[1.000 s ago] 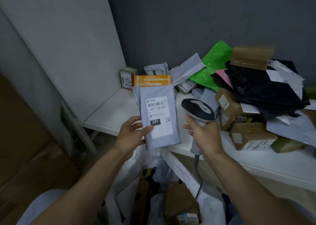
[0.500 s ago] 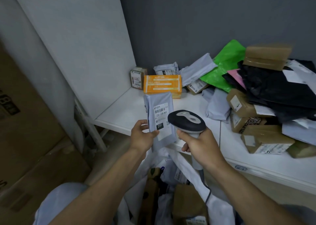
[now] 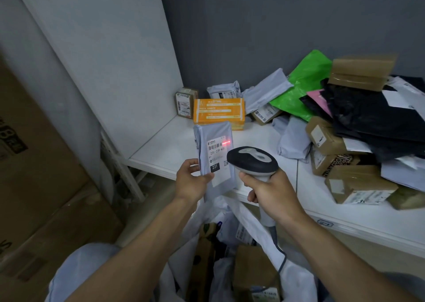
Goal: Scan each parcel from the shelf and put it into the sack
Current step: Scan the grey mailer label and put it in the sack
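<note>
While the white sack [image 3: 296, 283] sat open lowest in view, boxes inside, left hand [image 3: 192, 182] pinched the grey poly mailer [image 3: 216, 157] upright above it. Right hand [image 3: 273, 193] gripped the barcode scanner [image 3: 251, 160], red line on label. Orange box [image 3: 218, 113] behind on shelf [image 3: 170, 150].

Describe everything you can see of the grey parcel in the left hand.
The parcel is a flat grey mailer, plastic-looking, held upright before the shelf edge, above the sack. The left hand pinches its lower left edge, thumb on the front. Its white label shows a barcode, "231-239-K01" and a black "231" box. A red scan line lies on the label's upper right, just above the scanner head.
</note>
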